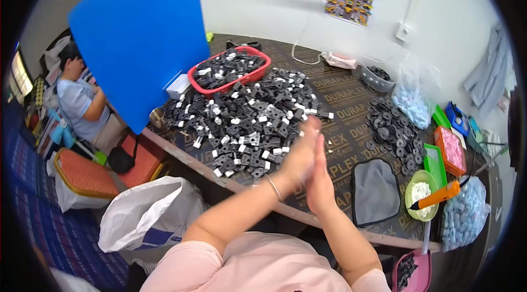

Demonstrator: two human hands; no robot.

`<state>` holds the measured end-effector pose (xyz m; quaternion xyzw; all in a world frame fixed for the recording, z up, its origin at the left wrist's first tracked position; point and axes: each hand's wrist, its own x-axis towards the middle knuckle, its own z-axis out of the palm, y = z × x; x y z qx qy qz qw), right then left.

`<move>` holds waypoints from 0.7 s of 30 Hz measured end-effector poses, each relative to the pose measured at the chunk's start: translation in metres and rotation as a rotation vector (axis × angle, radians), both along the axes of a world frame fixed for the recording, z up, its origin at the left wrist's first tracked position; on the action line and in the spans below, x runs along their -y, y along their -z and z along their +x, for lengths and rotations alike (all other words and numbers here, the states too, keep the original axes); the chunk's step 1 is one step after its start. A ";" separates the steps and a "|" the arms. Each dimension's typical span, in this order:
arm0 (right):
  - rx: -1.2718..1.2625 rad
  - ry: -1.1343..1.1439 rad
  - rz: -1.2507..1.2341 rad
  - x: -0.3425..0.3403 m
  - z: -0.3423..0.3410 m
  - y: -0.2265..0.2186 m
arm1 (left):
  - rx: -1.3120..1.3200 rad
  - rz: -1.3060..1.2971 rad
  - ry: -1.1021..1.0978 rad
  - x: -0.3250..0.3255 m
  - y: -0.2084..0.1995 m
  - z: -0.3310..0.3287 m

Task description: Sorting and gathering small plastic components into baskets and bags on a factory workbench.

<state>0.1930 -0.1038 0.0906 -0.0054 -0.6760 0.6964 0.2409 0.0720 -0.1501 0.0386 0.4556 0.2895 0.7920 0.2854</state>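
Note:
My left hand (299,160) and my right hand (320,185) meet palm to palm over the near edge of the table. Both have their fingers stretched out straight, and the left is a little blurred. Nothing shows between the palms, though their inner faces are hidden. Just beyond and left of them lies a wide heap of small black plastic parts (253,139), many with white pieces on them. Right of my hands, a grey cloth (376,192) lies flat on the dark printed tabletop (343,119).
A red basket (255,76) of similar parts stands behind the heap. Black discs (396,134) lie at right, near a green bowl (413,204) with white pieces and an orange tool (439,195). A blue panel (145,39) separates another person (82,97). A white sack (144,212) stands lower left.

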 end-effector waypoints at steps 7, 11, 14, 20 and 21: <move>0.201 0.120 -0.551 -0.055 -0.044 -0.017 | -0.236 -0.453 -0.262 0.009 -0.025 0.091; 0.088 0.247 -0.652 -0.101 -0.070 0.042 | -0.249 -0.438 -0.161 0.014 -0.026 0.089; -0.155 0.477 -0.340 -0.063 -0.041 0.002 | 0.177 -0.308 -0.246 0.007 -0.045 0.060; 0.114 0.235 -0.658 -0.048 -0.042 0.037 | 0.134 -0.489 -0.154 -0.020 -0.015 0.062; 0.183 0.267 -0.743 -0.073 -0.048 0.051 | 0.080 -0.508 -0.133 -0.023 -0.015 0.073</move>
